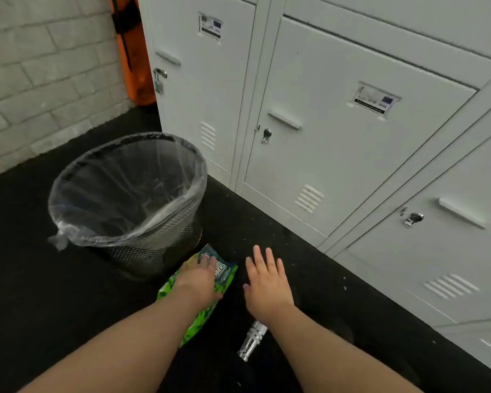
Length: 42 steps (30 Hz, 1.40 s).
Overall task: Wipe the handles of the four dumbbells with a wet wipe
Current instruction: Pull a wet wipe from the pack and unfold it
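Two bare hands are reaching down over the black floor (54, 279): the left hand (200, 282) is lying on the green wet wipe pack (224, 269), fingers resting across its top, while the right hand (267, 285) is hovering just beside it with fingers spread, holding nothing. A chrome dumbbell handle (251, 343) is lying on the floor under the right forearm, near the pack, and a lined mesh bin (125, 191) is standing just behind the pack, in front of grey lockers (352, 154).

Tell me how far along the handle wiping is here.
Nothing looks wiped yet. The left hand rests on the green wet-wipe packet beside the lined mesh bin; the right hand hovers open. One chrome dumbbell handle shows; all wiping remains.
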Tool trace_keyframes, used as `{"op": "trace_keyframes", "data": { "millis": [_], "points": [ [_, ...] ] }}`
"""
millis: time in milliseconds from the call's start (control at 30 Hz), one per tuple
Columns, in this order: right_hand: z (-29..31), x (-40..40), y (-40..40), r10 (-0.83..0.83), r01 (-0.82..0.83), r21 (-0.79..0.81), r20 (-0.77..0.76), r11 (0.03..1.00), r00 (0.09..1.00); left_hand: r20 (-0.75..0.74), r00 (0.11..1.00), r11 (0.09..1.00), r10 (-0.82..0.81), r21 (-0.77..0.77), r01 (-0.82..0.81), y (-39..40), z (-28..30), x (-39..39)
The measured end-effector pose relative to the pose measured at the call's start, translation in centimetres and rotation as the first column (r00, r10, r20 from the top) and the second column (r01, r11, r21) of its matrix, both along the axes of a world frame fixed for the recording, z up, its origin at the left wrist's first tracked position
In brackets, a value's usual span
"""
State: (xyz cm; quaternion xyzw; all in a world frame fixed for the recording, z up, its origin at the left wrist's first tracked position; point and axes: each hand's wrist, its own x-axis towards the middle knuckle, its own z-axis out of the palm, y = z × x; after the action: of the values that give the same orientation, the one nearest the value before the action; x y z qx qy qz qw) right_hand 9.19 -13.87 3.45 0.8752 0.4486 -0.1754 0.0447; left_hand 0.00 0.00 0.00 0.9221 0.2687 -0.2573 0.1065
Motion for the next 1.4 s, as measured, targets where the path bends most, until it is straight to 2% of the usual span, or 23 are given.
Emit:
{"op": "trace_keyframes", "data": {
  "millis": [100,267,500,700,800,900,1033,1133,1200,1333,1400],
  "points": [
    [-1.8,-0.1,0.8,0.029,-0.036,-0.09,-0.084,0.995,0.996,-0.134,0.988,0.994,0.074,-0.067,-0.083,0.5,-1.4,-1.4],
    [-4.1,-1.6,1.2,0.101,-0.135,-0.177,-0.188,0.975,0.977,-0.119,0.99,0.981,0.071,-0.169,-0.091,1.9,-2.6,-2.6],
    [-4.8,-2.7,2.3,0.249,-0.25,0.004,-0.12,0.968,0.961,-0.04,0.984,0.942,0.173,-0.283,-0.178,2.2,-2.3,-2.9],
    [-6.0,-3.8,3.7,0.381,-0.383,0.003,-0.114,0.924,0.918,0.059,0.948,0.938,0.312,-0.175,-0.298,3.7,-2.3,-3.5],
    [-6.3,-4.6,4.7,0.241,-0.247,-0.017,-0.163,0.969,0.957,0.087,0.932,0.929,0.352,-0.149,-0.337,3.7,-2.2,-3.6],
    [-6.3,-4.9,6.5,-0.013,0.018,0.022,-0.232,1.0,0.973,0.1,0.918,0.919,0.384,-0.143,-0.368,3.6,-2.2,-3.3],
    [-5.9,-5.0,8.9,-0.296,0.284,-0.092,-0.413,0.954,0.861,0.105,0.904,0.904,0.414,-0.166,-0.394,3.9,-2.4,-3.3],
    [-6.2,-5.0,9.1,-0.402,0.415,-0.095,-0.51,0.905,0.76,0.1,0.904,0.901,0.417,-0.174,-0.396,4.0,-2.5,-3.2],
    [-6.7,-5.1,9.4,-0.406,0.423,-0.082,-0.488,0.902,0.772,0.097,0.909,0.906,0.406,-0.174,-0.387,3.9,-2.3,-3.0],
    [-6.8,-5.4,10.8,-0.337,0.31,-0.132,-0.377,0.942,0.863,0.075,0.909,0.901,0.41,-0.187,-0.391,3.8,-1.9,-2.7],
    [-6.8,-5.6,10.9,-0.315,0.287,-0.131,-0.362,0.949,0.877,0.065,0.909,0.899,0.412,-0.189,-0.394,3.8,-1.9,-2.7]
  ]
}}
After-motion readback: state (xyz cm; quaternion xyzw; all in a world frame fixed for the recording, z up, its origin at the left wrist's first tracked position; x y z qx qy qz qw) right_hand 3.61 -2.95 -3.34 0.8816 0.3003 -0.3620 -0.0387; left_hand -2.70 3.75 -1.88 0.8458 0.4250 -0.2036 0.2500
